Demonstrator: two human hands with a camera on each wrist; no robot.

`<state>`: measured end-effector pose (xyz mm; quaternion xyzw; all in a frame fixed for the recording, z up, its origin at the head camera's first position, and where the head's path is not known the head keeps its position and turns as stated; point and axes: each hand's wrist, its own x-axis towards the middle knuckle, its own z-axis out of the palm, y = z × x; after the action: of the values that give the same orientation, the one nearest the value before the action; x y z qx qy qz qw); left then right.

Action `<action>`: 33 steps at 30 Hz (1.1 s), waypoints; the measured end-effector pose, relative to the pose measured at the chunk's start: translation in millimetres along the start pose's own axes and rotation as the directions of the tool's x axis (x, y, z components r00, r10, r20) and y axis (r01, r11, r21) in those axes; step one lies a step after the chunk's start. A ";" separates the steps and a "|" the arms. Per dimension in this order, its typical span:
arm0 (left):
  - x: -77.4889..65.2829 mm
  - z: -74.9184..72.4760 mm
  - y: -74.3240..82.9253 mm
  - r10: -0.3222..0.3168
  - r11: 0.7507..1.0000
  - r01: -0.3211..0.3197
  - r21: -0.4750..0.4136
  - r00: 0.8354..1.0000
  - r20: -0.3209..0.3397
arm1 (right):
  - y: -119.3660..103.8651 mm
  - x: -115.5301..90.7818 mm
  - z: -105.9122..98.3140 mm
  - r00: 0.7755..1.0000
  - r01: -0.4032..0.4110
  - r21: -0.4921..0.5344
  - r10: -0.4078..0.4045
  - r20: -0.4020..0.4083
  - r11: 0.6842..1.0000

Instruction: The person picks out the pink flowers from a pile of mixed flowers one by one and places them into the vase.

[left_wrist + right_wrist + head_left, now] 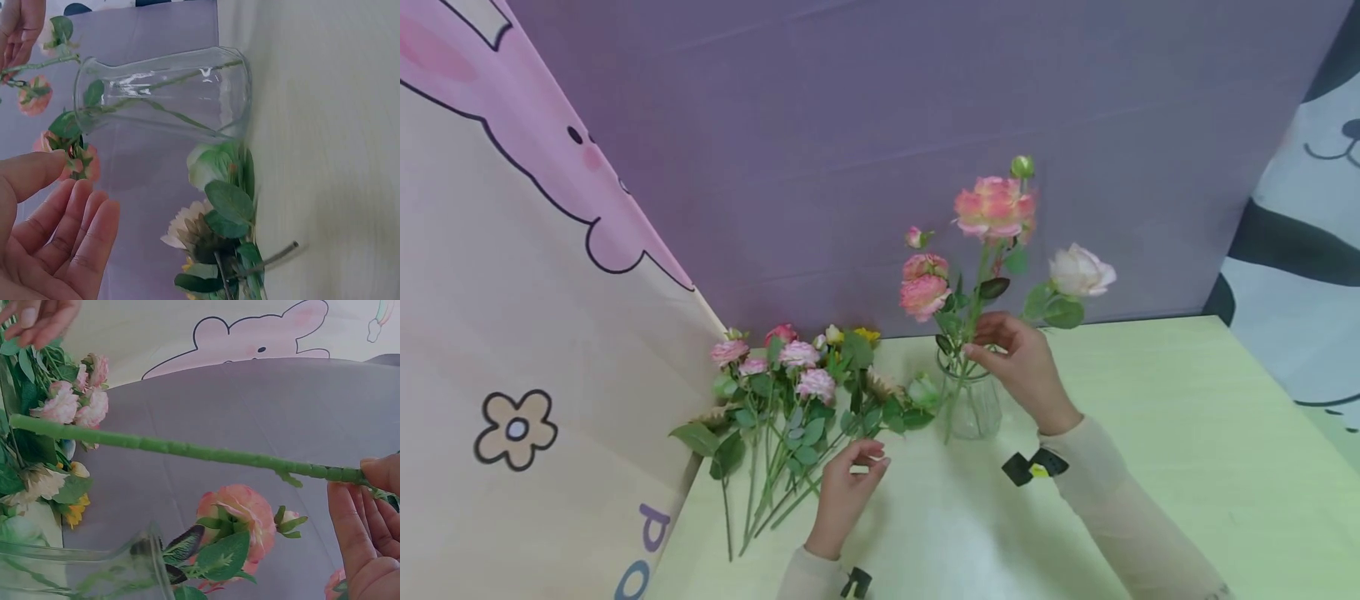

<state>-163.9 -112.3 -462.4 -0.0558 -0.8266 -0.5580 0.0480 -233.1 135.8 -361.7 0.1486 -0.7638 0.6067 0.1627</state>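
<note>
My right hand (1021,367) pinches the green stem (187,450) of a tall artificial pink flower (992,208) between thumb and fingers, above the mouth of a clear glass vase (981,419). In the right wrist view the stem's cut end is free, outside the glass. Two stems stand inside the vase (169,94); a pink flower spray (925,296) leans out to the left. A pale white-pink rose (1081,271) shows just beyond the right hand. My left hand (847,492), its fingers loosely bent and holding nothing, hovers in front of the loose stems.
Left of the vase lies a pile of artificial flowers (800,354), mostly pink with green leaves, their stems (767,500) pointing toward me. A purple-grey cloth backdrop (820,167) rises behind the table (1195,433). Cartoon-printed panels (550,333) flank both sides.
</note>
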 end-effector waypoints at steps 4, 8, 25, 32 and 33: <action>3.8 -3.2 -24.9 -0.001 1.000 0.001 -0.001 1.000 0.012 | -3.4 2.6 -3.0 1.000 -0.007 0.006 0.007 -0.008 1.000; 8.2 -8.6 -55.7 0.032 0.999 -0.033 0.039 0.999 0.026 | -3.2 4.0 -6.0 1.000 -0.011 -0.003 0.011 -0.007 1.000; 9.6 -53.9 -76.7 -0.075 0.981 0.110 0.160 0.975 -0.211 | 7.4 13.7 -17.7 0.998 -0.015 0.028 0.017 -0.058 0.999; 9.0 -66.7 -87.5 -0.071 0.962 0.134 0.237 0.964 -0.255 | 7.7 18.5 -23.0 0.995 -0.026 0.038 0.029 -0.095 0.999; 8.8 -68.0 -89.1 -0.072 0.961 0.136 0.240 0.964 -0.257 | 7.4 18.9 -23.6 0.995 -0.025 0.036 0.028 -0.099 0.999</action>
<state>-184.4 -208.2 -517.5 0.0644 -0.8811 -0.4510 0.1270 -251.6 159.8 -355.1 0.1109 -0.7460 0.6286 0.1900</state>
